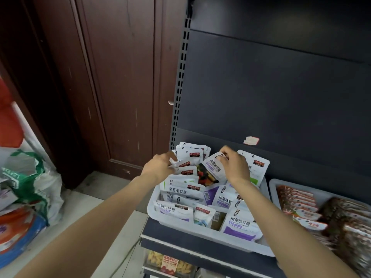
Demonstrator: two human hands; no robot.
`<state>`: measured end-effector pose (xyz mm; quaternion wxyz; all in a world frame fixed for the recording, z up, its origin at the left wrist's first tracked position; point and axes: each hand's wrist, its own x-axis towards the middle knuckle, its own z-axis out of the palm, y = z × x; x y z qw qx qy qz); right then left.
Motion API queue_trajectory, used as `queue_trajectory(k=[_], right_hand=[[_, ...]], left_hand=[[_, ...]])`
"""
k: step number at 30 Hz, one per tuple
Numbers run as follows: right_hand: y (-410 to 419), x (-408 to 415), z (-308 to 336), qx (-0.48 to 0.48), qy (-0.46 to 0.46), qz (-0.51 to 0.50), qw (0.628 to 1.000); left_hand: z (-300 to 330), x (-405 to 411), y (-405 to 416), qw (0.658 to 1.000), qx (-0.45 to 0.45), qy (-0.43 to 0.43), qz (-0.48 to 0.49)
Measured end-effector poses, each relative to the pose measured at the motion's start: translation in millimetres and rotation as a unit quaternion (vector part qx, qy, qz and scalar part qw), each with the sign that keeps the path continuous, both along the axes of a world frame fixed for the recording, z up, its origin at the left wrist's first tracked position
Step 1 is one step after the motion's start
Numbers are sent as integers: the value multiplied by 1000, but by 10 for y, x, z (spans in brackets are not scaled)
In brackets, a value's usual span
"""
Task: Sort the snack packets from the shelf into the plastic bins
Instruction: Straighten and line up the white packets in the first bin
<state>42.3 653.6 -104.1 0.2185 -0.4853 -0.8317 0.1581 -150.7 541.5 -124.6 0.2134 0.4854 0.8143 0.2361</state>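
A white plastic bin [208,238] sits on the dark shelf, filled with several white and purple candy packets. My right hand [235,166] pinches the top of a tilted packet with purple print and a fruit picture [210,171], held over the bin's back half. My left hand [160,167] has its fingers curled on the upright white packets [187,157] stacked at the bin's back left corner. More packets [240,224] lie loose at the bin's front.
A second white bin [273,184] to the right holds rows of red and brown snack packs [297,199]. Dark shelf backing rises behind. A brown door stands at left, with bags [30,183] on the floor. A lower shelf holds a yellow snack box [168,262].
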Motion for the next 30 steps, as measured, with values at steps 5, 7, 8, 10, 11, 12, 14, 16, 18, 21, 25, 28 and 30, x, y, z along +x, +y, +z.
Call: queue_trajectory(k=[5, 7, 8, 10, 11, 12, 14, 16, 18, 21, 25, 28, 30], right_hand=[[-16, 27, 94, 121, -64, -20, 990], [-22, -20, 94, 156, -99, -28, 982], [-17, -39, 82, 162, -107, -35, 980], [18, -43, 35, 157, -114, -52, 980], [41, -35, 7, 152, -116, -61, 980], [63, -26, -16, 147, -119, -71, 979], [88, -19, -49, 132, -117, -82, 981], [89, -48, -53, 130, -108, -73, 983], [89, -103, -26, 147, -85, -59, 984], [134, -228, 34, 167, -24, 43, 985], [125, -432, -21, -3, -9, 234, 972], [228, -399, -221, -94, -27, 190, 977], [279, -317, -305, -120, -21, 162, 979]], left_hand=[[106, 56, 70, 997, 9, 58, 53], [127, 65, 65, 994, 1, 84, 67], [123, 60, 56, 993, -12, 99, 68], [113, 41, 20, 990, -37, 125, 60], [110, 27, -2, 988, -49, 135, 54], [104, 8, -22, 987, -59, 143, 46], [96, -29, -43, 986, -77, 149, 12], [89, -61, -38, 982, -93, 162, -28], [109, -61, -30, 974, -107, 188, -73], [161, 26, 11, 960, -109, 208, -155], [151, 63, 103, 982, -54, 125, -134], [85, 9, 92, 997, 21, -6, -75], [45, -10, 63, 997, 40, -21, -55]])
